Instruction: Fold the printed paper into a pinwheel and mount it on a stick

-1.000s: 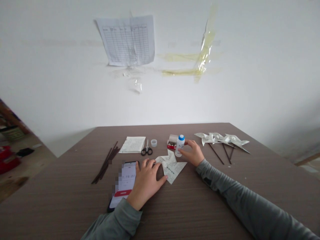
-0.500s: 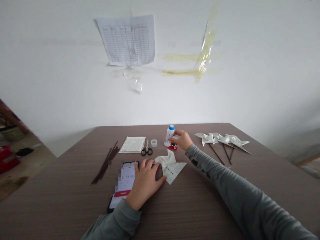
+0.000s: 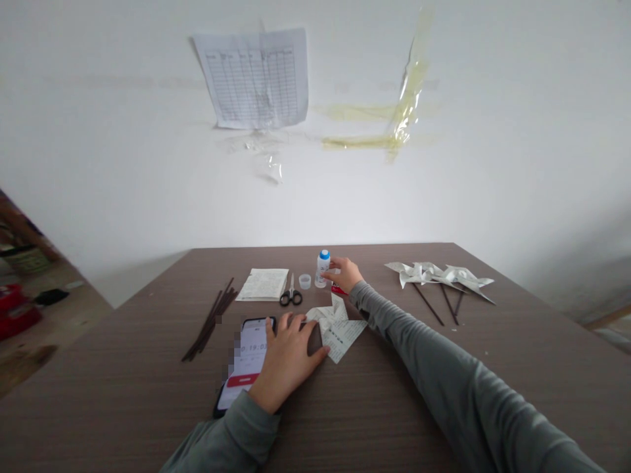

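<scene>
My right hand [image 3: 346,273] has its thumb and fingers on a small white glue bottle [image 3: 321,276] with a blue cap, which stands upright near the back of the table. A small red box [image 3: 338,288] lies just behind that hand, partly hidden. My left hand [image 3: 288,358] rests on the table with its fingers spread. Its fingertips and thumb touch the left edge of a folded pinwheel [image 3: 342,336] made of printed paper. Under the wrist side of this hand lies a phone [image 3: 245,360] with a timer on its screen.
Black-handled scissors [image 3: 290,297], a small clear cup [image 3: 305,282] and a stack of printed paper [image 3: 262,284] lie at the back. Several dark sticks [image 3: 210,320] are on the left. Pinwheels on sticks [image 3: 434,272] lie at the right. A wall [image 3: 315,197] rises behind the table.
My right hand has moved left with the glue bottle, which stands straighter and nearer the clear cup. My left hand and the pinwheel have stayed in place.
</scene>
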The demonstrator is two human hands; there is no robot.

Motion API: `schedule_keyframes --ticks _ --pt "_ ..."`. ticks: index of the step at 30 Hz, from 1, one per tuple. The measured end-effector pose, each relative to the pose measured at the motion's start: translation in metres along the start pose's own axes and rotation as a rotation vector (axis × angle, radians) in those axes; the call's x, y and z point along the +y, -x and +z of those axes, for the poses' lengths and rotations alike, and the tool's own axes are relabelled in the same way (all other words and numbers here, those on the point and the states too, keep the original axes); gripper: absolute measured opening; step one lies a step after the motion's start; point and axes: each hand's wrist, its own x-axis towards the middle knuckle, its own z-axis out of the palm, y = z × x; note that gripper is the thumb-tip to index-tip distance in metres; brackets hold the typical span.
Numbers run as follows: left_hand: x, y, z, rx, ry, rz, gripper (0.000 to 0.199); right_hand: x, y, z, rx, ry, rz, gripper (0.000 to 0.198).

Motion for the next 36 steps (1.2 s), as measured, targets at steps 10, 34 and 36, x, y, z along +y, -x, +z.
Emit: schedule_keyframes --ticks 10,34,36 --pt "-0.001 0.0 0.001 -0.002 -0.014 -0.001 0.056 -0.01 0.002 -0.004 -0.1 0.093 0.113 0.035" --pt "0.0 0.001 0.001 0.044 0.024 0.005 0.051 0.053 0.111 -0.019 -0.026 0.125 -0.419 0.035" --pt "0.0 0.001 0.003 0.06 0.023 0.011 0.051 0.062 0.131 -0.015 -0.038 0.134 -0.488 0.028"
